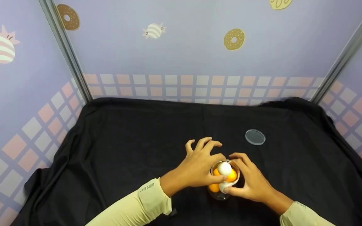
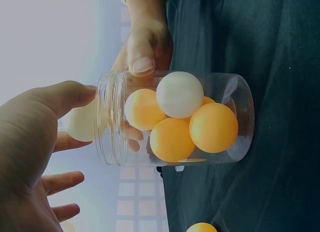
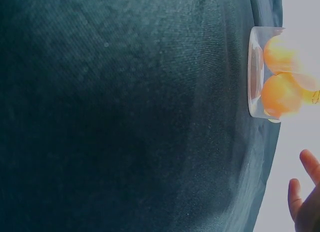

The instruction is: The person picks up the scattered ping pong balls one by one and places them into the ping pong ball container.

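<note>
A clear screw-neck jar stands upright on the black cloth, with several orange balls and a white ball inside. At its mouth, my left hand pinches another white ball between thumb and index finger, the other fingers spread away. My right hand holds the jar near its rim, thumb on the near side and fingers round the far side. In the right wrist view the jar's lower part shows at the right edge, its upper part washed out by glare.
A clear round lid lies flat on the black cloth, beyond the jar to the right. One loose orange ball shows at the bottom of the left wrist view. Patterned panels enclose the back and sides.
</note>
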A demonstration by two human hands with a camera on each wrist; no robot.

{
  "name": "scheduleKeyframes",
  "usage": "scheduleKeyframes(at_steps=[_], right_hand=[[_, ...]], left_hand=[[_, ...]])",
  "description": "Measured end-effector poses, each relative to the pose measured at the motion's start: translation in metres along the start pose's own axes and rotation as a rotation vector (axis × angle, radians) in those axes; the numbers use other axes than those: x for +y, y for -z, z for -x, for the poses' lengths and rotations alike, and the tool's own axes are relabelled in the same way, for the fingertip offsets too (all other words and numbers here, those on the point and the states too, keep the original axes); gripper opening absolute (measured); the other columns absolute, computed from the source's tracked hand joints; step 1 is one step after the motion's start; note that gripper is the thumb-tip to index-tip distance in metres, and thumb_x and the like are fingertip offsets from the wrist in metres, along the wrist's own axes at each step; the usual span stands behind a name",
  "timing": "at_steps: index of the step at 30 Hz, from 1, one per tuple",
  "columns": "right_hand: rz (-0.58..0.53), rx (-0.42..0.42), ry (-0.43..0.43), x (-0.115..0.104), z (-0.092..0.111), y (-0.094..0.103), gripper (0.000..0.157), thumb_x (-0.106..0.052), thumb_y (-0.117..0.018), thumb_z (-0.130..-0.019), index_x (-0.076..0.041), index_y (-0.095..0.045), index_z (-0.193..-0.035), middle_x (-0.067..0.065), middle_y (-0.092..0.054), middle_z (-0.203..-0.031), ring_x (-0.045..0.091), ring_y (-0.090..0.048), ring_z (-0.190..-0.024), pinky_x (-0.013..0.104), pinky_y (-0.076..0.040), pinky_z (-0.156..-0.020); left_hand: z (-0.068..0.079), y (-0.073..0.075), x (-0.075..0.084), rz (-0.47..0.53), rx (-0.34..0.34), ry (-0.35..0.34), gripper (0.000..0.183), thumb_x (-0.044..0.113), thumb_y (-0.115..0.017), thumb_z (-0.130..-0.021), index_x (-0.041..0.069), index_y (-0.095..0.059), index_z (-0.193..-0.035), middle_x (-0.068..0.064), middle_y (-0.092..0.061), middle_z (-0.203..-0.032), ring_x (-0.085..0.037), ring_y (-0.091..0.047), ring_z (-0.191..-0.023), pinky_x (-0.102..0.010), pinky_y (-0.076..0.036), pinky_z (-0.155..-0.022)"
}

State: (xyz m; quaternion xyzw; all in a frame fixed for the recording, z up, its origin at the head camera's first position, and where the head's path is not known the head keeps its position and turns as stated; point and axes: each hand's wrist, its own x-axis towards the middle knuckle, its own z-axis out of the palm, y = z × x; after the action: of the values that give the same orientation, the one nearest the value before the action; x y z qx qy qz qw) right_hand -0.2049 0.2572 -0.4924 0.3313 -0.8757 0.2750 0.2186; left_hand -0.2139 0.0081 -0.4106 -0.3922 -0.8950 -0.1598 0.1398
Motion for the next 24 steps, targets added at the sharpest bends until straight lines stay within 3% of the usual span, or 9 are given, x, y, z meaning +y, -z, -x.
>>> scheduleKeyframes(at_steps=[6,24], right_hand=[[0.007,-0.003,-0.015,-0.0006,0.0000,-0.0002,0.075,-0.058,-0.090,-0.065,-0.029,-0.061,-0.127,0.005,-0.052,-0.139,0.014,-0.058,-0.117,0.042,-0.055,-0.091],[0.001,0.000,-0.009,0.0002,0.0012,-0.0003,0.076,-0.056,-0.090,-0.065,-0.027,-0.061,-0.129,0.005,-0.051,-0.140,0.014,-0.058,-0.117,0.042,-0.056,-0.090]], left_hand=[[0.0003,0.0006,-0.0001,0.001,0.002,-0.002,0.038,0.059,-0.073,-0.082,0.034,-0.071,-0.112,0.000,-0.049,-0.149,-0.033,-0.034,-0.146,-0.070,-0.027,-0.106],[0.0006,0.0011,0.0008,0.005,0.011,-0.003,0.039,0.059,-0.074,-0.081,0.034,-0.071,-0.111,0.000,-0.050,-0.149,-0.033,-0.035,-0.146,-0.069,-0.027,-0.106]])
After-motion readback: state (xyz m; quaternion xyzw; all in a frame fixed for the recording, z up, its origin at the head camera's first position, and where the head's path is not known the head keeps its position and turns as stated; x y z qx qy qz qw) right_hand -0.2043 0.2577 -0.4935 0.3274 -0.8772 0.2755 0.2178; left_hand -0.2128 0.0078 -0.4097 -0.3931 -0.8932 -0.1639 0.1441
